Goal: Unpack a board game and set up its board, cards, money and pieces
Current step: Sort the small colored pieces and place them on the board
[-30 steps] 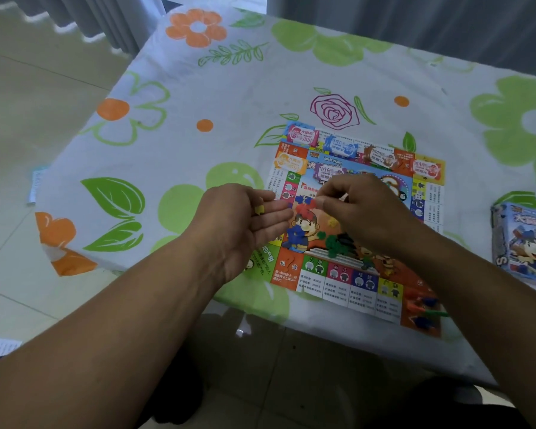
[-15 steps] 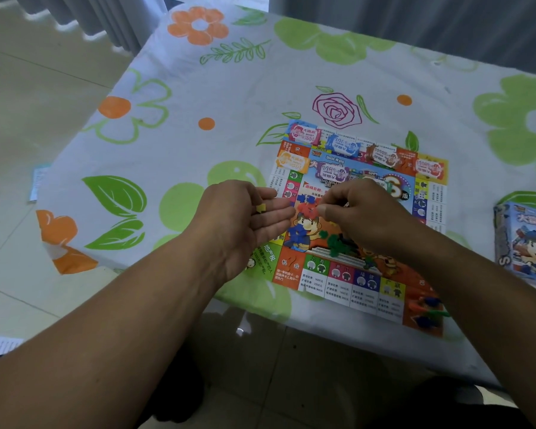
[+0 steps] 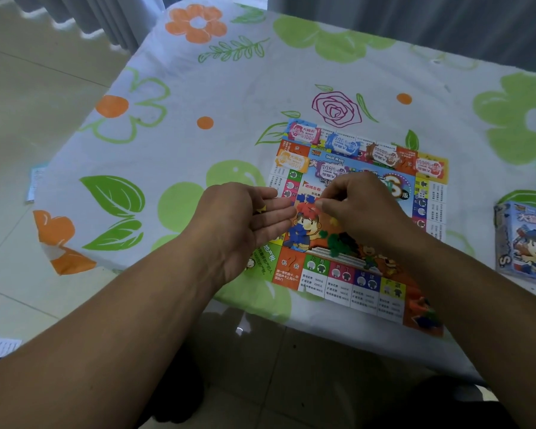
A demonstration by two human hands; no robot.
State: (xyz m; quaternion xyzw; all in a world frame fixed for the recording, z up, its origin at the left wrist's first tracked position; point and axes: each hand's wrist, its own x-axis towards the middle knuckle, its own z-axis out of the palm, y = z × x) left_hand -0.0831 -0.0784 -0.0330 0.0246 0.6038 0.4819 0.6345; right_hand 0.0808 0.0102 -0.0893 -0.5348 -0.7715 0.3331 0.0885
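The colourful game board (image 3: pixel 338 280) lies flat on the flowered tablecloth (image 3: pixel 198 144). Several small stacks of paper money (image 3: pixel 342 145) sit along its far edge and top left corner. My left hand (image 3: pixel 242 224) hovers at the board's left edge, fingers held out straight, with a small yellow piece (image 3: pixel 261 209) lying in it by the thumb. My right hand (image 3: pixel 362 209) is over the board's middle, its fingertips pinched together on something small that I cannot make out. Loose orange pieces (image 3: pixel 307 207) and green pieces (image 3: pixel 338 243) lie on the board under the hands.
The blue game box (image 3: pixel 523 243) stands at the right edge of the table. More small pieces (image 3: pixel 424 314) sit on the board's near right corner, close to the table's front edge. Paper sheets (image 3: pixel 34 184) lie on the floor at left.
My right hand's pinched fingertips have dropped a little and moved left, closer to my left hand's fingers. The left hand has hardly moved.
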